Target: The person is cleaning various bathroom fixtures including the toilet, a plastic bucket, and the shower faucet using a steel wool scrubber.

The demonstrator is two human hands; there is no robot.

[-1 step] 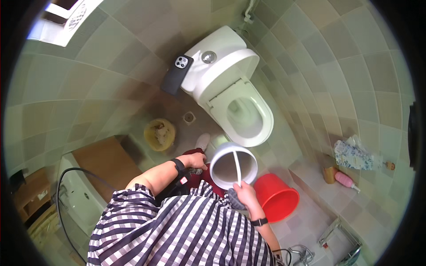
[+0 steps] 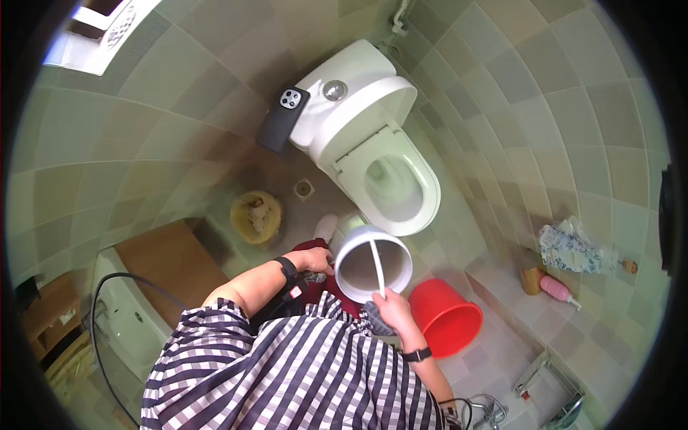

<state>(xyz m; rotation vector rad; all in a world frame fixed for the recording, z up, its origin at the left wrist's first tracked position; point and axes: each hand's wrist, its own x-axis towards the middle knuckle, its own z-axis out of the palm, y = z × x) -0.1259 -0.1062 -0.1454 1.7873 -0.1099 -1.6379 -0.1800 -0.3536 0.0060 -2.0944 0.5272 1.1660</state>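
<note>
A white bucket [image 2: 352, 289] hangs tilted in front of me, its round mouth facing me and its inside looking greyish. My right hand [image 2: 393, 312] is closed on the bucket's white bar handle [image 2: 376, 265], which crosses the mouth. A grey, textured bundle [image 2: 377, 317] shows right beside that hand; whether I hold it too, I cannot tell. My left hand [image 2: 315, 259] reaches to the bucket's left side, fingers stretched out and their tips at or near its wall. Just beyond the bucket stands a toilet [image 2: 390, 179] with its lid raised.
To the right of the bucket a red bucket [image 2: 448, 322] lies tilted. A yellow-lined bin [image 2: 251, 231] with waste stands left, near a floor drain [image 2: 304, 188]. The cistern's edge carries a dark phone [image 2: 282, 122]. A pink bottle [image 2: 556, 288] is on the right ledge; a washbasin [image 2: 136, 315] is lower left.
The white bucket and my right hand have shifted slightly left, bringing the bucket closer to my left hand. The whole view has moved a little too.
</note>
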